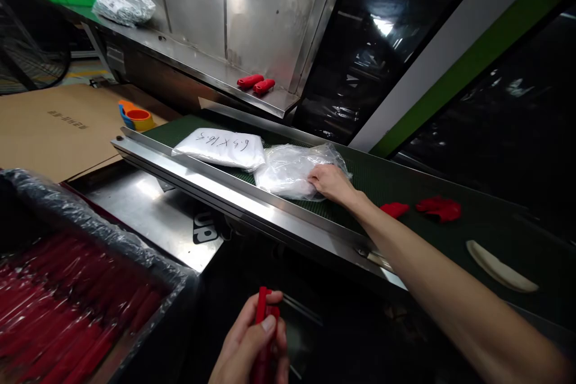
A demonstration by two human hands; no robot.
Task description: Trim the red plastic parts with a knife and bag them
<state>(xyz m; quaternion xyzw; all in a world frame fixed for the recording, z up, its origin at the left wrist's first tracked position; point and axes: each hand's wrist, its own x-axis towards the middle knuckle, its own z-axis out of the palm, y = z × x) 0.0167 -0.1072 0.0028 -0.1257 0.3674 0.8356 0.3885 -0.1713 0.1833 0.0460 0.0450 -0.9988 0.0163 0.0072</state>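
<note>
Green mesh belt (499, 222), right hand (330, 183) on plastic bag (285, 171)

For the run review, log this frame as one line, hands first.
left hand: grips red rod-shaped part | right hand: rests on clear plastic bag | green conveyor belt: white handwritten packet, red scraps

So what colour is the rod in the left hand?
Bright red: the slim rod in the left hand, best in head view.

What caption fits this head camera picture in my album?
Right hand presses a plastic bag on a green conveyor belt; left hand holds a red handle.
</note>
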